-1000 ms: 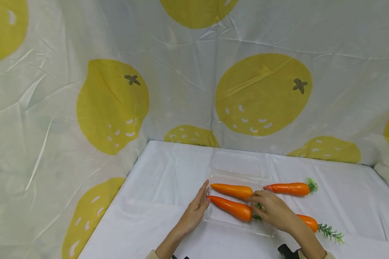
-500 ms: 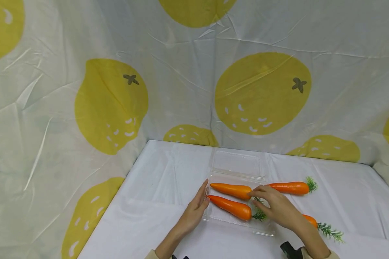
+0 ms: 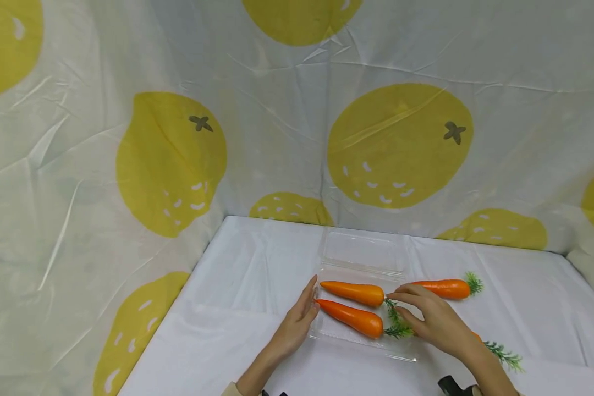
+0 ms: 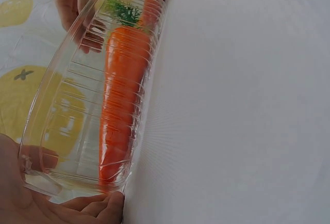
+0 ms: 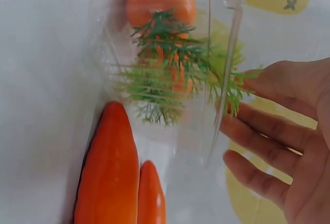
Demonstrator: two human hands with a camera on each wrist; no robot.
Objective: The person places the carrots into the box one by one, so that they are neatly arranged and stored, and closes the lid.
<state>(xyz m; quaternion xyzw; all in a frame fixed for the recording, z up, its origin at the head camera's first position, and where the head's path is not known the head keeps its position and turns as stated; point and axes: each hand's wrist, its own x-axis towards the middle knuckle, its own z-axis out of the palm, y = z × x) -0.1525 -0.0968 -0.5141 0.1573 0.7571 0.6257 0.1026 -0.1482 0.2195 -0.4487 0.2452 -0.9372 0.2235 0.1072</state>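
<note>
Two carrots lie side by side in an open clear plastic box, the orange one (image 3: pixel 353 293) behind the redder one (image 3: pixel 351 318). Their green tops (image 5: pixel 170 53) bunch at the box's right end, some sprigs poking past the rim. My left hand (image 3: pixel 294 324) holds the box (image 4: pixel 56 105) at its left end, the carrot tips close by. At the other end, my right hand (image 3: pixel 433 319) has thumb and fingertips apart, touching the sprigs at the rim (image 5: pixel 229 69). Its fingers (image 5: pixel 263 172) are extended and loosely spread.
The box's clear lid (image 3: pixel 361 247) lies folded back behind it. Right of the box lie two more carrots, one farther back (image 3: pixel 447 289) and a nearer one (image 5: pixel 105 172) partly hidden by my right arm. A lemon-print curtain (image 3: pixel 277 137) stands behind the white table (image 3: pixel 203 341).
My right hand has drawn back to the right along the carrots' greens, leaving more of them showing. My left hand and the box stay in place.
</note>
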